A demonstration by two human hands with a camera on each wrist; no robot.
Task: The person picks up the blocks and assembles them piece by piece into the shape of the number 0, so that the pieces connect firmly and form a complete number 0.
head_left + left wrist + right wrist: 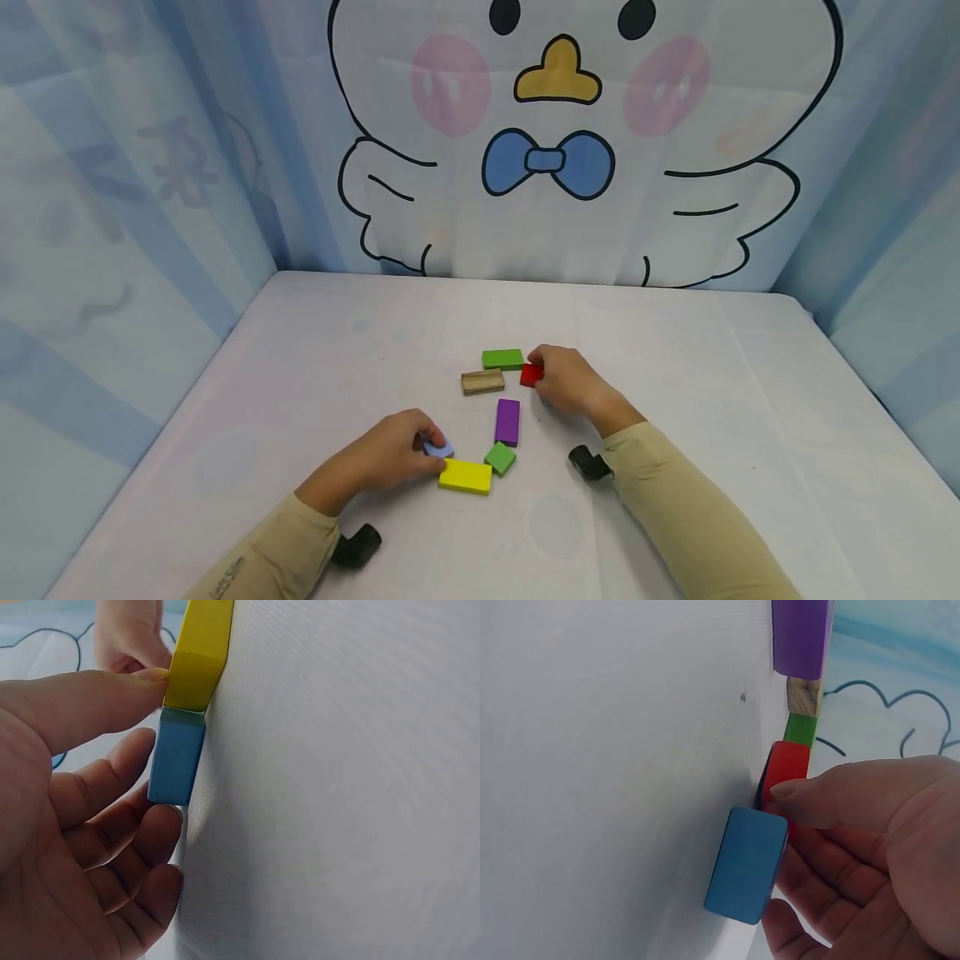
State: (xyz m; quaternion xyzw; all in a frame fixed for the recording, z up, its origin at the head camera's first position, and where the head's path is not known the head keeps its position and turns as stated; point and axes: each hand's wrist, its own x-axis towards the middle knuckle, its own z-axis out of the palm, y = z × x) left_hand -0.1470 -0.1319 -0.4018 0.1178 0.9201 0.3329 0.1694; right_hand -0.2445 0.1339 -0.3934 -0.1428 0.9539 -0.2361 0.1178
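My left hand (393, 450) grips a light blue block (177, 757) at the lower left of the block group, its thumb touching the end of a yellow block (465, 477). In the left wrist view these two blocks meet end to end. Farther back, my right hand (570, 379) pinches a red block (787, 765) between thumb and fingers. Against those fingers in the right wrist view is another blue block (746, 866), which the hand hides from the head view. Beside the red block lie a long green block (502, 359) and a wooden-coloured block (483, 382).
A purple block (507, 422) and a small green block (500, 457) lie between the hands, the small one at the yellow block's corner. All rest on a white-covered table (675, 358). Dark wrist devices (357, 547) hang beneath both sleeves. Printed curtains (187, 150) surround the table.
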